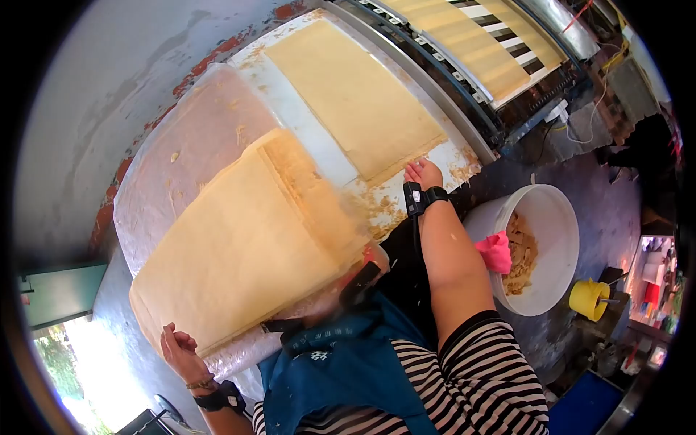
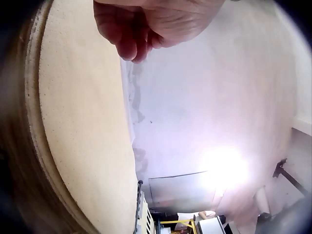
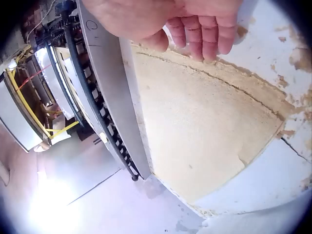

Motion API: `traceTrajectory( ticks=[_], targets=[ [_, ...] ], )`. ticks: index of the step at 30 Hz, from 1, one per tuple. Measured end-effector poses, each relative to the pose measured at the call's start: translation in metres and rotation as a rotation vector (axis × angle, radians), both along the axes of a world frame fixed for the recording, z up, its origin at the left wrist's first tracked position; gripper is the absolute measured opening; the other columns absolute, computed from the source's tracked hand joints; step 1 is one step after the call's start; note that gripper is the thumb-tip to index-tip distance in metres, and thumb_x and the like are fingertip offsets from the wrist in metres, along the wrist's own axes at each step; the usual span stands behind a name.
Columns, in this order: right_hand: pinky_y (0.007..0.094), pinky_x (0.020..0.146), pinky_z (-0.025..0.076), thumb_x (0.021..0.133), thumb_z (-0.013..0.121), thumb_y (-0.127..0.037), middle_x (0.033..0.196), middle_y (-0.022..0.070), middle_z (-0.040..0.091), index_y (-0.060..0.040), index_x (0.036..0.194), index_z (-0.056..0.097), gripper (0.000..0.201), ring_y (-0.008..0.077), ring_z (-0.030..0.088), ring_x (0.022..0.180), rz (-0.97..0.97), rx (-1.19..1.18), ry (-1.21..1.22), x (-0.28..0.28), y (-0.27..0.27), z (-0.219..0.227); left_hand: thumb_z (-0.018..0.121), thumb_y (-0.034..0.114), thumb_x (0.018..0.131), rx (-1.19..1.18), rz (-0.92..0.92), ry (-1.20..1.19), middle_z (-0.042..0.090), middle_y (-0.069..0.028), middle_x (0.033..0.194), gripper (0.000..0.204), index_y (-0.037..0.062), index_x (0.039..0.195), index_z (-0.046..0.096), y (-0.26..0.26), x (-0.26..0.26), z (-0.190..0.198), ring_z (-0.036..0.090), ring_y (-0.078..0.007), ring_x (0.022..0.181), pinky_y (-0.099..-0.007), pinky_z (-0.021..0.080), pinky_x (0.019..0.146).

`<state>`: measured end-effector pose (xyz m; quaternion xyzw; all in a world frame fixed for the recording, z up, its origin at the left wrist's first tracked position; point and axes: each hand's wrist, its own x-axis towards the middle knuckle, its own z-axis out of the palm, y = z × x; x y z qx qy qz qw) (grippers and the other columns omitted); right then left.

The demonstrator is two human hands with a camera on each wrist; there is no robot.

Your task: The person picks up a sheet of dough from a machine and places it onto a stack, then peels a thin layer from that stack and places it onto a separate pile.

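Note:
A thick stack of thin, pale tan sheets (image 1: 239,239) lies in front of the person, its right edge ragged. At the stack's near left corner is the left hand (image 1: 180,351), its fingers loosely bent with nothing visible in them. A separate pale tan sheet (image 1: 355,94) lies flat on the white table (image 1: 319,134) farther back. The right hand (image 1: 426,176) is at that sheet's near end; in the right wrist view its fingers (image 3: 209,41) extend over the crumbly trimmed edge strip (image 3: 234,80).
Clear plastic (image 1: 196,130) covers the table's left part. Beyond a metal rail (image 1: 413,80) runs a conveyor (image 1: 493,43) carrying more tan sheeting. A white bucket (image 1: 554,225) of tan scraps, with a pink cloth (image 1: 495,252) on its rim, stands right. Near it is a yellow pail (image 1: 586,300).

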<state>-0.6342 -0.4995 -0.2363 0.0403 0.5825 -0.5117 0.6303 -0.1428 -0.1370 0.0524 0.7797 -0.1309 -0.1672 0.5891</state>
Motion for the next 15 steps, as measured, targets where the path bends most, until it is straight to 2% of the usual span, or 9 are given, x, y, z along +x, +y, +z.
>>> traceTrajectory(
  ticks=[1,2,5,8,11,12,15],
  targets=[
    [0.04,0.078,0.053,0.095,0.052,-0.025,0.109,0.0131,0.06,-0.0026,0.119,0.048,0.033,0.0257,0.061,0.096,0.02,0.006,-0.002,0.001,-0.002,0.002,0.059,0.034,0.095,0.001,-0.011,0.004,0.051,0.003,0.064,0.026,0.0082,0.1,0.062,-0.003,0.0,0.0,0.047,-0.0054,0.055,-0.0186,0.036,0.05],
    [0.0362,0.067,0.054,0.093,0.057,-0.027,0.092,0.01,0.063,-0.0035,0.1,0.055,0.025,0.0217,0.063,0.079,0.024,-0.022,0.022,0.001,-0.001,0.004,0.059,0.034,0.095,0.001,-0.023,0.009,0.051,0.0029,0.064,0.026,0.0082,0.099,0.062,-0.006,-0.001,-0.002,0.047,-0.0054,0.055,-0.0187,0.036,0.05],
    [0.0316,0.054,0.05,0.087,0.064,-0.032,0.083,0.006,0.062,-0.0037,0.096,0.058,0.03,0.018,0.06,0.066,0.1,-0.047,0.166,0.003,-0.009,-0.001,0.059,0.033,0.095,0.011,-0.057,0.012,0.051,0.0028,0.064,0.025,0.0084,0.099,0.062,-0.013,-0.002,-0.002,0.047,-0.0053,0.055,-0.019,0.035,0.049],
    [0.0291,0.045,0.047,0.085,0.068,-0.034,0.072,0.0056,0.063,-0.0022,0.084,0.062,0.032,0.0167,0.058,0.054,0.1,0.087,0.285,0.004,-0.021,-0.003,0.058,0.033,0.096,0.034,-0.091,0.013,0.051,0.0028,0.064,0.025,0.0084,0.099,0.062,-0.017,-0.003,-0.005,0.047,-0.0054,0.055,-0.0193,0.035,0.049],
    [0.0305,0.043,0.046,0.084,0.068,-0.035,0.066,0.0085,0.064,-0.0014,0.075,0.065,0.035,0.0172,0.058,0.05,0.101,0.16,0.443,-0.003,-0.025,0.003,0.058,0.033,0.096,0.062,-0.071,0.007,0.051,0.0027,0.064,0.025,0.0081,0.098,0.062,-0.024,-0.01,-0.001,0.047,-0.0056,0.054,-0.0196,0.035,0.049],
    [0.0286,0.041,0.045,0.084,0.07,-0.033,0.067,0.0086,0.061,-0.0002,0.075,0.061,0.035,0.0174,0.058,0.05,0.2,0.208,0.527,-0.001,-0.025,0.014,0.058,0.032,0.096,0.064,-0.074,0.006,0.051,0.0026,0.064,0.025,0.008,0.098,0.062,-0.025,-0.009,-0.002,0.046,-0.0056,0.054,-0.0195,0.035,0.049],
    [0.0316,0.044,0.047,0.081,0.071,-0.029,0.064,0.0094,0.062,0.0023,0.076,0.064,0.033,0.0196,0.057,0.047,0.449,0.2,0.694,-0.004,-0.031,0.009,0.059,0.032,0.095,0.075,-0.083,0.009,0.051,0.0024,0.064,0.024,0.0078,0.098,0.063,-0.026,-0.007,-0.006,0.047,-0.0058,0.054,-0.0193,0.036,0.049]
  ],
)
